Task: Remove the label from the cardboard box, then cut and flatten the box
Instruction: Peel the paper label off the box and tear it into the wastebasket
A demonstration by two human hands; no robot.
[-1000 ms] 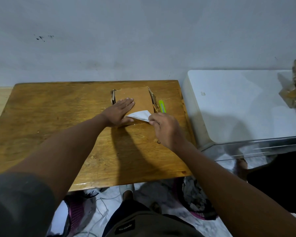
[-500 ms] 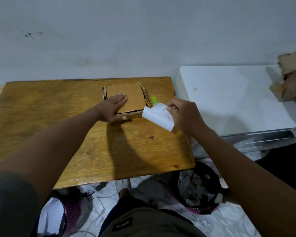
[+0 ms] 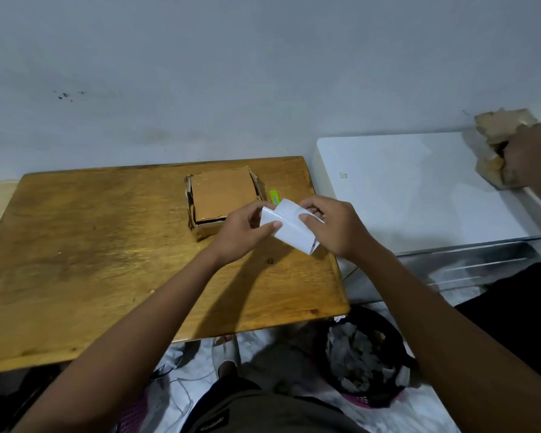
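Observation:
A small brown cardboard box (image 3: pixel 221 195) sits closed on the far middle of the wooden table (image 3: pixel 85 251), with nothing touching it. The white label (image 3: pixel 289 228) is off the box and folded over, held in the air just right of the box. My left hand (image 3: pixel 242 231) pinches its left edge and my right hand (image 3: pixel 331 226) grips its right side. A yellow-green cutter (image 3: pixel 275 196) lies on the table beside the box, partly hidden behind the label.
A white appliance top (image 3: pixel 419 189) stands to the right of the table. Another person's hand (image 3: pixel 531 151) holds torn cardboard (image 3: pixel 500 126) at the far right. A dark waste basket (image 3: pixel 363 360) full of paper scraps sits on the floor below the table's right corner.
My right hand peeled the label off the box and pulled it away to the right. My left hand left the box top and took hold of the label too.

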